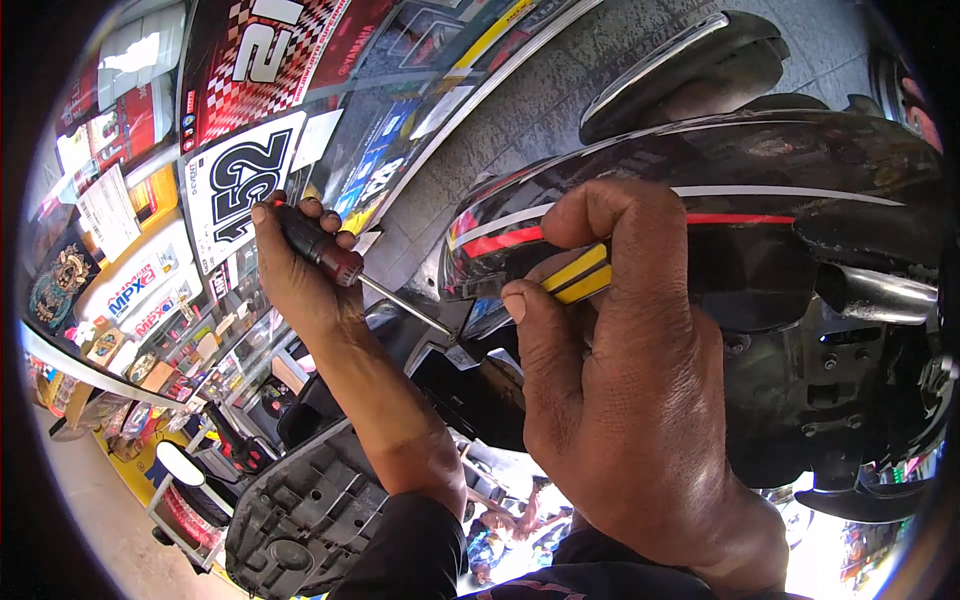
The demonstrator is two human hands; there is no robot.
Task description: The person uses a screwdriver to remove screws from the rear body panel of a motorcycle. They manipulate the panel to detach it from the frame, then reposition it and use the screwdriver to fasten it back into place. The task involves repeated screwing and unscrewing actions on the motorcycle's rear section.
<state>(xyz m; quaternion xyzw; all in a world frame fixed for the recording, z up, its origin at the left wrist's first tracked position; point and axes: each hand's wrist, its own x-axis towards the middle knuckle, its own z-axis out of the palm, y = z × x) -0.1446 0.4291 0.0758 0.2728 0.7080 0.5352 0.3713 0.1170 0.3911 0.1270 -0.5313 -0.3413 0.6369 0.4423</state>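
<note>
My left hand [310, 270] is closed round a screwdriver [322, 246] with a dark red and black handle. Its metal shaft slants down to the right, with the tip by a dark part [462, 352] below the striped panel. Closer to me, my right hand [630, 390] pinches a yellow and black handle-like piece [580, 274] between thumb and fingers; its far end is hidden. Behind the right hand lies a dark motorcycle body panel [740, 160] with white and red stripes. Below it show black parts with bolts [825, 385].
A glass showcase [400, 200] full of stickers and boxes runs along the left. The underside of a black motorcycle seat [300, 510] is at the lower left. A metal pipe end [880, 293] sits at the right. A dark, chrome-edged part [690, 75] stands beyond the panel on grey tiles [540, 110].
</note>
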